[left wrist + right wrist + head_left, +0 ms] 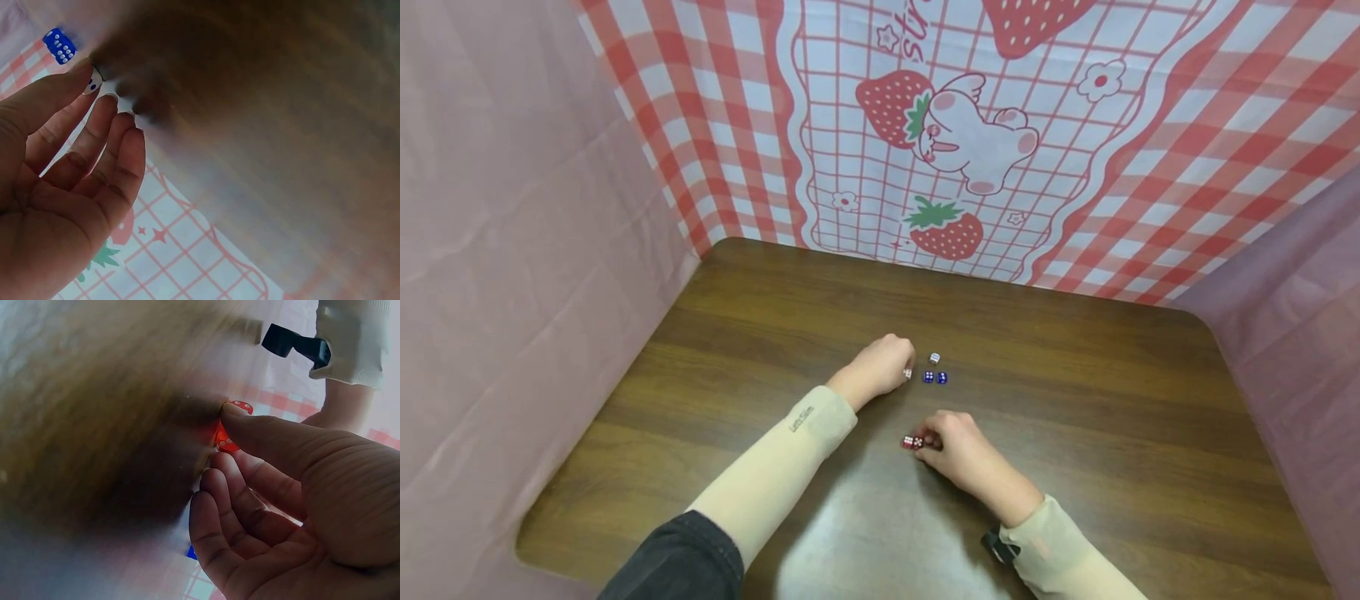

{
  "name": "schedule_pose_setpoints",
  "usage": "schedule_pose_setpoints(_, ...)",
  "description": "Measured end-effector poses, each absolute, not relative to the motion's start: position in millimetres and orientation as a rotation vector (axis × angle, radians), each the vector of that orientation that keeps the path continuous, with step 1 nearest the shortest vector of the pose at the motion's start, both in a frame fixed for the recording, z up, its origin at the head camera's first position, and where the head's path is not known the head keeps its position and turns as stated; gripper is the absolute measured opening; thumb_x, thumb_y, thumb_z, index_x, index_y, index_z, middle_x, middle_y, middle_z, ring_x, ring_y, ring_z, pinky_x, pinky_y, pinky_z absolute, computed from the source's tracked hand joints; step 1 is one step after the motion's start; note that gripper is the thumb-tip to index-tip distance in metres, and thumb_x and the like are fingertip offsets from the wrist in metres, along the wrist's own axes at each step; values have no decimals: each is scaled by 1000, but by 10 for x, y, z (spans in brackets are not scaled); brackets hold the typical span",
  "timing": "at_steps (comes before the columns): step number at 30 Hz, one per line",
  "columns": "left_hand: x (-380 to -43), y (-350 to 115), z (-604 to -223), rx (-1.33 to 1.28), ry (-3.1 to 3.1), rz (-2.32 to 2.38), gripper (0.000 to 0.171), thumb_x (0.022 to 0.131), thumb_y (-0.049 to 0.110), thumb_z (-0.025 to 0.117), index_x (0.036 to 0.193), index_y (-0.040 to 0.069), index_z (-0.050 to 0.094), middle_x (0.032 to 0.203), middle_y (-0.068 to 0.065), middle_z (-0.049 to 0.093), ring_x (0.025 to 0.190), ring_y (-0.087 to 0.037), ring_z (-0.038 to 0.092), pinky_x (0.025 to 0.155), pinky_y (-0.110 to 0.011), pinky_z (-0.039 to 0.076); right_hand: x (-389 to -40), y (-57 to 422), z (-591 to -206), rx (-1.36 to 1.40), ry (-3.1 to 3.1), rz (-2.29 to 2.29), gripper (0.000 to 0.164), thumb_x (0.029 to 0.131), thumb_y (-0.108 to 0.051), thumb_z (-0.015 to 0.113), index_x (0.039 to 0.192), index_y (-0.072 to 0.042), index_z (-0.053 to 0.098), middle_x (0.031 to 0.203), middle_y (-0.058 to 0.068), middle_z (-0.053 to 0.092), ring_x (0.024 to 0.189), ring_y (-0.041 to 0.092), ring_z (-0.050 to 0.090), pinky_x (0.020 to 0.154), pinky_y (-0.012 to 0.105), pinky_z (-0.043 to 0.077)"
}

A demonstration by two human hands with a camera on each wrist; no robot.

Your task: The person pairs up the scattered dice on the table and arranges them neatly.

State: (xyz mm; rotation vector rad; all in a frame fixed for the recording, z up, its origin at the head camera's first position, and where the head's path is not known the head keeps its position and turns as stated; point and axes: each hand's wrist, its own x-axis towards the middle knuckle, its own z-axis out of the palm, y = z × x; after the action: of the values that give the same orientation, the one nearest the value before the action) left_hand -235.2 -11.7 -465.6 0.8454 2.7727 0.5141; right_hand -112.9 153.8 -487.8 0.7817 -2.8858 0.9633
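My left hand (pixel 880 365) pinches a white die (pixel 93 82) between thumb and index finger, low over the table. Just right of it lie two blue dice (pixel 928 377) side by side, with another white die (pixel 934 358) behind them. Nearer to me, my right hand (pixel 961 451) has its thumb and fingertips on a red die (pixel 225 439) at the tabletop. A second red die (pixel 907 442) sits right beside that one, on its left. In the right wrist view the thumb partly covers both red dice.
The dice are on a brown wood-grain table (pixel 1075 375) with rounded corners. A red-and-white checked strawberry cloth (pixel 745 150) hangs along its back edge. Pink curtains (pixel 535 208) close off the left and right sides.
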Motion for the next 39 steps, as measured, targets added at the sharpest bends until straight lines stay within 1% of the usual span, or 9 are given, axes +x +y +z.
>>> schedule_pose_setpoints(7,-2258,-134,-4662,858,2741,510,23,81,-4,69,69,14,64,71,0,60,68,-18,58,60,-29,48,-1128,1540,-4892,781,-2892,967,19,72,2,87,82,-6,74,73,-4,59,67,10,57,62,26,50)
schedule_pose_setpoints(13,-2179,-161,-4662,876,2716,523,20,79,-4,69,70,13,65,76,-3,64,69,-18,58,64,-30,49,-1120,1533,-4888,776,-2889,971,19,71,2,87,82,-6,74,73,-5,59,67,9,56,62,26,50)
schedule_pose_setpoints(18,-2124,-173,-4690,881,2709,522,22,80,-4,73,69,14,65,72,0,62,68,-16,58,63,-28,48,-1117,1530,-4902,756,-2909,971,18,72,1,87,82,-7,74,73,-6,59,67,7,56,61,26,50)
schedule_pose_setpoints(25,-2065,-182,-4711,919,2720,520,24,81,-3,71,67,15,64,73,-1,64,67,-16,57,63,-28,48,-1124,1539,-4916,752,-2907,966,18,72,0,88,83,-7,74,74,-6,59,67,7,56,62,26,50)
schedule_pose_setpoints(30,-1997,-171,-4691,932,2720,513,26,83,-1,74,67,16,64,67,5,58,64,-14,57,62,-27,48,-1136,1543,-4902,748,-2923,962,18,73,-1,87,82,-9,74,73,-6,59,66,8,56,61,26,50)
schedule_pose_setpoints(32,-1968,-165,-4678,944,2716,504,25,82,-2,74,67,16,64,67,6,57,64,-13,57,62,-26,48,-1143,1544,-4897,743,-2929,958,18,74,-1,87,80,-10,73,73,-6,59,66,8,56,61,26,50)
schedule_pose_setpoints(39,-1883,-159,-4653,998,2728,496,24,79,-4,73,68,14,63,67,3,58,64,-15,57,61,-28,48,-1156,1538,-4891,744,-2930,947,19,74,-2,87,77,-10,71,71,-6,58,65,8,55,60,26,49)
